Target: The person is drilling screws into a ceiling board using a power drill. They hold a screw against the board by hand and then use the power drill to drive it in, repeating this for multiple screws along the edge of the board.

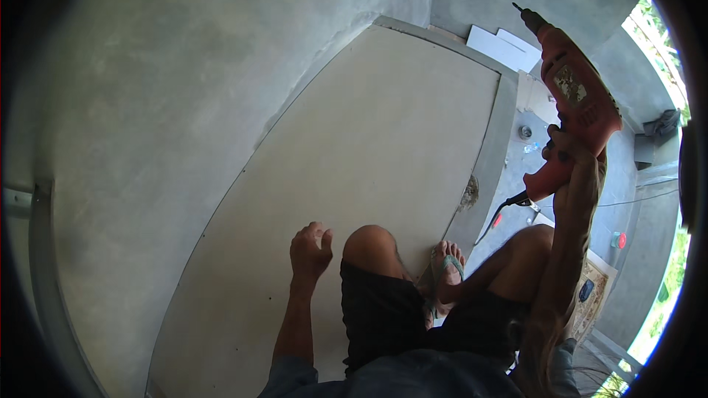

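My right hand (574, 151) grips a red power drill (582, 92) by its handle, raised at the right. Its dark chuck and bit point up toward the far wall, and a black cord hangs from the handle's end. The drill touches nothing else that I can see. My left hand (310, 250) hovers over a large pale panel (354, 133), beside my left knee. Its thumb stands apart from loosely bent fingers, and no object shows in it. Small dark dots mark the panel near its left edge and below my left hand.
A grey cement wall (169, 88) rises along the panel's left side. The panel's right side has a grey ledge (483, 155). White boards (503, 48) lie beyond the far corner. Down on the tiled floor are a round tin (524, 133) and a red-topped container (618, 239).
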